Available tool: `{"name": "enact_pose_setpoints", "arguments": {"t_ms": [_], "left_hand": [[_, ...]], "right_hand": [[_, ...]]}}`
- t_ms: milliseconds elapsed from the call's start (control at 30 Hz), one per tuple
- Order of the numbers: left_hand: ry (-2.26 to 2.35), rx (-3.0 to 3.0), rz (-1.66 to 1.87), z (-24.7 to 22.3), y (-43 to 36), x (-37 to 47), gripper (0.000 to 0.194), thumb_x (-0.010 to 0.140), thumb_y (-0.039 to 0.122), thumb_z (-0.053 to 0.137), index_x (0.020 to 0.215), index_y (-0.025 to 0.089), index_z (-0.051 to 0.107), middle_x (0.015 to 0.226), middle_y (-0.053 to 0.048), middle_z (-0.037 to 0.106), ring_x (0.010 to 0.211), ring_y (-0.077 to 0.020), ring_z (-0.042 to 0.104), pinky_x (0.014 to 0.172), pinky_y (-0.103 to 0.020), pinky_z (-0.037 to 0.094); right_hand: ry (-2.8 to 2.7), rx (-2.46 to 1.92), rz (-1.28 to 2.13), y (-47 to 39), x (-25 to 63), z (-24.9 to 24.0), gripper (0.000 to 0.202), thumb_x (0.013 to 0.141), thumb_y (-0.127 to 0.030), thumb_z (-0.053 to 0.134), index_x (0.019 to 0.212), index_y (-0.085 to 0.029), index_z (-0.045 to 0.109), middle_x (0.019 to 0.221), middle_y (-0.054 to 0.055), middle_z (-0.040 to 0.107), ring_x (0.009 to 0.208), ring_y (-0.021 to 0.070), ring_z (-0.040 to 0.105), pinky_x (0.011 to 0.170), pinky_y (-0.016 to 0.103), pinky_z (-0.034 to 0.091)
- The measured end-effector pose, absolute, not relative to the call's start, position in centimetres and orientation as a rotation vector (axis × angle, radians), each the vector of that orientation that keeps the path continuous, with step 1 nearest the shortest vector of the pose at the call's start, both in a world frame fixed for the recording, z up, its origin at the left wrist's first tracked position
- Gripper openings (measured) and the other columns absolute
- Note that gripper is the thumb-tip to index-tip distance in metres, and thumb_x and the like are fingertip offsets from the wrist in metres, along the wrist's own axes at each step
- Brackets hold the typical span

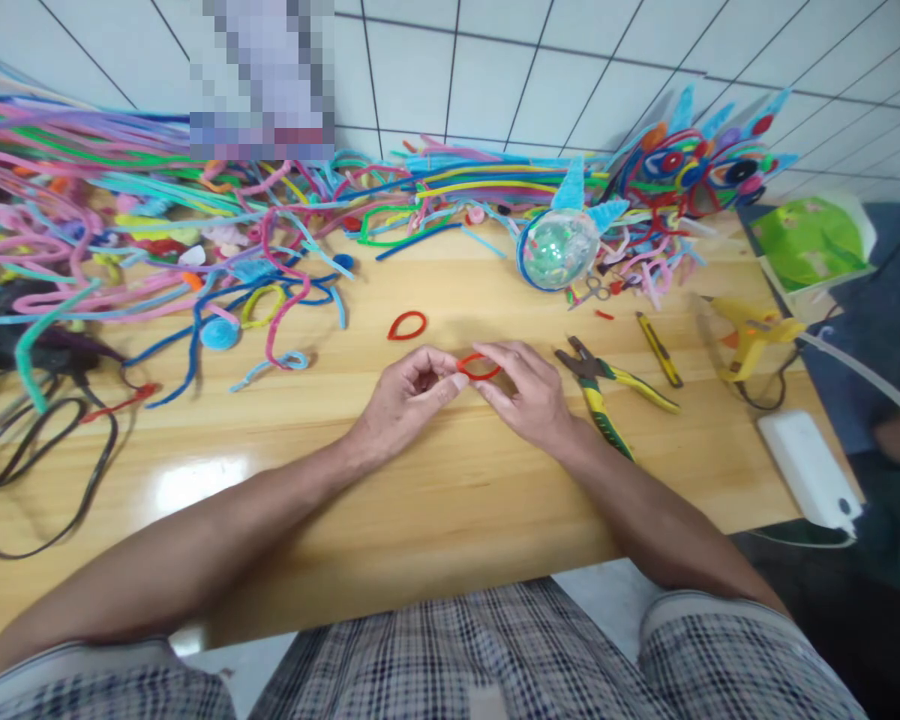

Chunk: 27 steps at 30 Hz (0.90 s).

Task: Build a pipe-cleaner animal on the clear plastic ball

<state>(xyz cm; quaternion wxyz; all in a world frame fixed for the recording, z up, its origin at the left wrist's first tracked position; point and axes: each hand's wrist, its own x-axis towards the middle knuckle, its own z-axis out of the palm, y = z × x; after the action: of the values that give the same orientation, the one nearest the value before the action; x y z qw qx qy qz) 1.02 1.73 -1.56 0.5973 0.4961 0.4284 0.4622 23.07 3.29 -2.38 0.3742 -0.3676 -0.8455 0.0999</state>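
Note:
Between my two hands, just above the wooden table (420, 500), is a red pipe cleaner (484, 375) bent into a pointed oval loop. My left hand (418, 390) pinches its left tip between thumb and fingers. On its right side, my right hand (521, 390) closes thumb and fingertips around the loop's edge. A second red loop (407, 326) of like shape lies on the table just beyond my left hand. To the right of my right hand rest pliers (596, 385) with yellow and green handles, their jaws pointing away from me.
Many coloured pipe cleaners (195, 230) pile along the back and left. A clear ball with blue horns (559, 250) stands mid-back, near finished-looking masks (690, 165). At right lie a yellow cutter (658, 350), a glue gun (750, 335) and a white power bank (810, 470). Black cables (90, 480) coil left.

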Motion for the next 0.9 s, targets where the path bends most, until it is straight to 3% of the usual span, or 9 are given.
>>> {"name": "enact_pose_setpoints", "arguments": {"t_ms": [167, 300, 467, 567, 900], "left_hand": [[1.004, 1.176, 1.071, -1.49, 1.89, 0.83, 0.038, 0.090, 0.055, 0.085, 0.088, 0.019, 0.073, 0.070, 0.003, 0.062, 0.060, -0.0098, 0.047, 0.060, -0.025, 0.043], [1.041, 1.156, 1.074, -1.42, 2.02, 0.71, 0.037, 0.091, 0.053, 0.083, 0.082, 0.019, 0.071, 0.065, 0.004, 0.057, 0.055, -0.0090, 0.041, 0.053, -0.025, 0.035], [1.072, 1.155, 1.083, -1.28, 1.96, 0.69, 0.035, 0.089, 0.050, 0.084, 0.078, 0.019, 0.070, 0.060, 0.005, 0.054, 0.055, -0.0094, 0.039, 0.053, -0.025, 0.032], [1.087, 1.182, 1.078, -1.29, 1.92, 0.67, 0.033, 0.089, 0.048, 0.084, 0.078, 0.019, 0.071, 0.061, 0.005, 0.055, 0.056, -0.0097, 0.040, 0.055, -0.026, 0.034], [1.110, 1.325, 1.031, -1.98, 2.14, 0.69, 0.033, 0.089, 0.050, 0.082, 0.078, 0.019, 0.072, 0.059, 0.005, 0.053, 0.057, -0.0103, 0.041, 0.056, -0.025, 0.037]], "right_hand": [[-2.209, -0.914, 0.238, 3.18, 22.99, -2.24, 0.049, 0.105, -0.019, 0.069, 0.153, -0.025, 0.062, 0.124, 0.012, 0.081, 0.113, 0.0276, 0.078, 0.098, 0.044, 0.067], [-2.164, -0.958, 0.356, 3.01, 23.17, -2.00, 0.054, 0.103, -0.035, 0.074, 0.155, -0.025, 0.060, 0.133, 0.013, 0.078, 0.119, 0.0303, 0.076, 0.101, 0.049, 0.065], [-2.070, -1.037, 0.413, 3.17, 23.22, -2.21, 0.019, 0.110, -0.034, 0.064, 0.120, -0.022, 0.074, 0.102, 0.008, 0.081, 0.092, 0.0225, 0.075, 0.085, 0.038, 0.061], [-2.029, -1.053, 0.426, 3.33, 23.05, -2.38, 0.020, 0.111, -0.034, 0.062, 0.100, -0.022, 0.074, 0.086, 0.004, 0.077, 0.078, 0.0187, 0.070, 0.077, 0.033, 0.056], [-1.882, -1.150, 0.577, 3.60, 22.98, -2.61, 0.024, 0.109, -0.039, 0.062, 0.103, -0.021, 0.077, 0.078, 0.000, 0.072, 0.067, 0.0146, 0.060, 0.067, 0.028, 0.049]]}}
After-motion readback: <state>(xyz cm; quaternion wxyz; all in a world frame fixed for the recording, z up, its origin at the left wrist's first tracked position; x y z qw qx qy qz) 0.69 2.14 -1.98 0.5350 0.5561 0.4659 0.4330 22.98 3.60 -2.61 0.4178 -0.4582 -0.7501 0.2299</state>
